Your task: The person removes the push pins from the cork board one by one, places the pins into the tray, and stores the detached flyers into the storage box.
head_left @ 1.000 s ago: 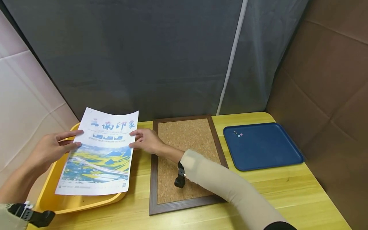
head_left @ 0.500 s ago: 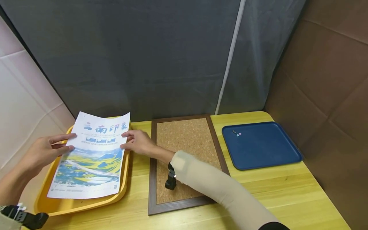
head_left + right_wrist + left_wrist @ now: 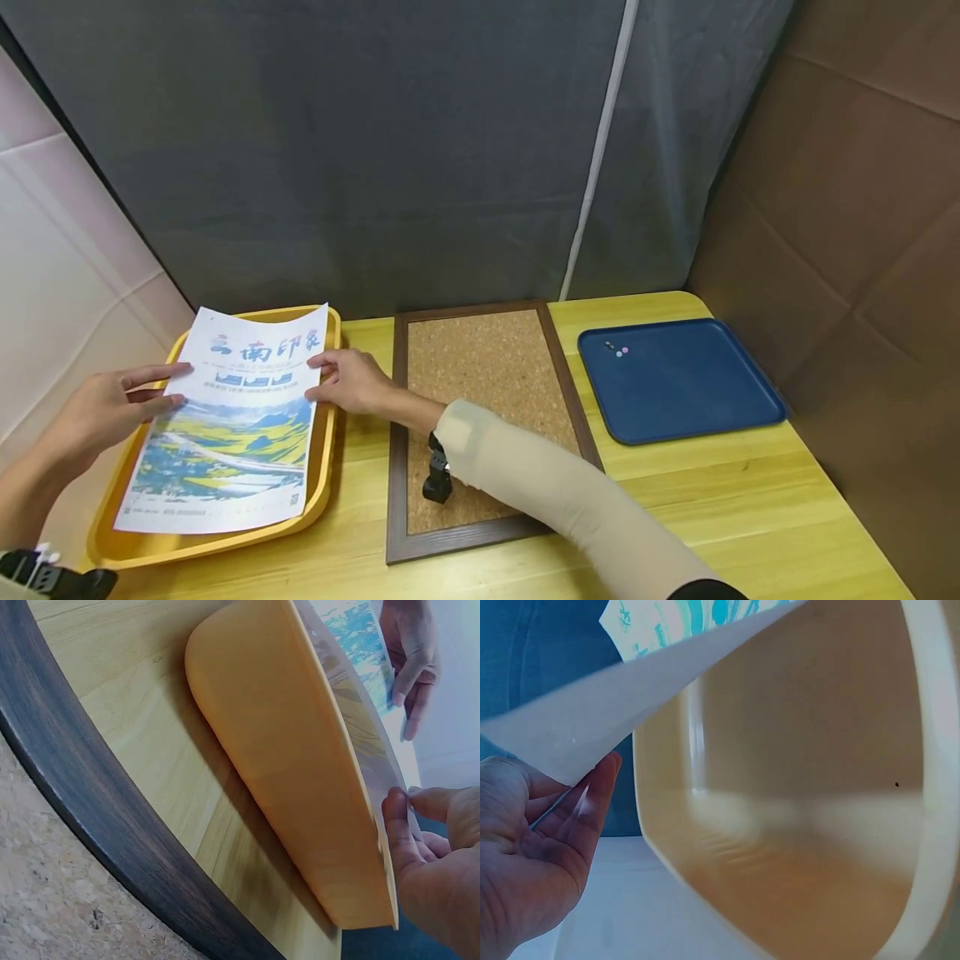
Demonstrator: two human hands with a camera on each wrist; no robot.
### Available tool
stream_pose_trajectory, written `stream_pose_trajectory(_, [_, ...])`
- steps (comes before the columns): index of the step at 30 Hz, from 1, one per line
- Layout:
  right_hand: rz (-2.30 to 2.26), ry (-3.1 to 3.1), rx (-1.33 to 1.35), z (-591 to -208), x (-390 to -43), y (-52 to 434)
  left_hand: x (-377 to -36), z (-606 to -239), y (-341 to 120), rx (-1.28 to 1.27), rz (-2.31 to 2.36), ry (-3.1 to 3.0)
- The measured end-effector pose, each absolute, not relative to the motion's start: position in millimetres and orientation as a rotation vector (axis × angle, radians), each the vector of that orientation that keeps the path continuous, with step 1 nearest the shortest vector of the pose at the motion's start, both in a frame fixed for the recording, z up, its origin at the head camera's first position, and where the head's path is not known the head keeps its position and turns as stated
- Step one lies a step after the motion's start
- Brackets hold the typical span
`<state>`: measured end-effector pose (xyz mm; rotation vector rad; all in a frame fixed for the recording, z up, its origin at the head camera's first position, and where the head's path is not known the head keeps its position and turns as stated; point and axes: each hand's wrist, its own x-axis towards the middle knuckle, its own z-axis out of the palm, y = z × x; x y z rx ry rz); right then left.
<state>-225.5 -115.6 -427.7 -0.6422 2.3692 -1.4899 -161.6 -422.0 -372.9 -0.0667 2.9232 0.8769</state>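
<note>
A printed poster (image 3: 225, 425) with a yellow-field landscape and blue characters lies over a yellow tray (image 3: 327, 417) at the table's left. My left hand (image 3: 167, 387) pinches its left edge, thumb on top and fingers beneath. My right hand (image 3: 317, 377) pinches the right edge near the top. In the left wrist view, the poster (image 3: 630, 697) hangs above the tray's inside (image 3: 795, 787) and rests on my left hand (image 3: 532, 847). In the right wrist view, the right hand (image 3: 427, 847) holds the sheet's edge just over the tray's rim (image 3: 300, 787).
A cork board (image 3: 480, 367) in a dark wooden frame lies on the wooden table (image 3: 712, 500), under my right forearm. A blue tray (image 3: 675, 383) with small pins (image 3: 618, 350) sits at the right. A grey curtain hangs behind.
Both hands have carried the poster left and down. It now lies lower over the yellow tray, with its right edge inside the tray's rim.
</note>
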Motion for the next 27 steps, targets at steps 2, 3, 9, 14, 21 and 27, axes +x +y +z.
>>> stream_pose_trajectory(2, [-1.479, 2.381, -0.634, -427.4, -225.3, -116.6, -161.3, -373.3, -421.2, -0.066, 0.868, 2.926])
stream_pose_trajectory(3, [-1.475, 2.384, -0.631, -427.3, -225.0, -117.0, -161.5, -373.7, -421.0, -0.066, 0.866, 2.926])
stream_pose_trajectory(9, [-1.481, 2.379, -0.631, -428.2, -223.2, -119.3, -163.0, -376.9, -424.9, -0.065, 0.868, 2.921])
stream_pose_trajectory(14, [-1.496, 2.359, -0.639, -428.0, -221.6, -121.0, -162.1, -381.4, -427.5, -0.068, 0.867, 2.918])
stream_pose_trajectory(21, [-1.411, 2.421, -0.739, -427.9, -220.0, -121.6, -160.4, -385.8, -428.8, -0.043, 0.827, 2.927])
stream_pose_trajectory(27, [-1.459, 2.393, -0.742, -426.5, -220.6, -119.6, -161.8, -387.5, -431.9, 0.020, 0.700, 2.933])
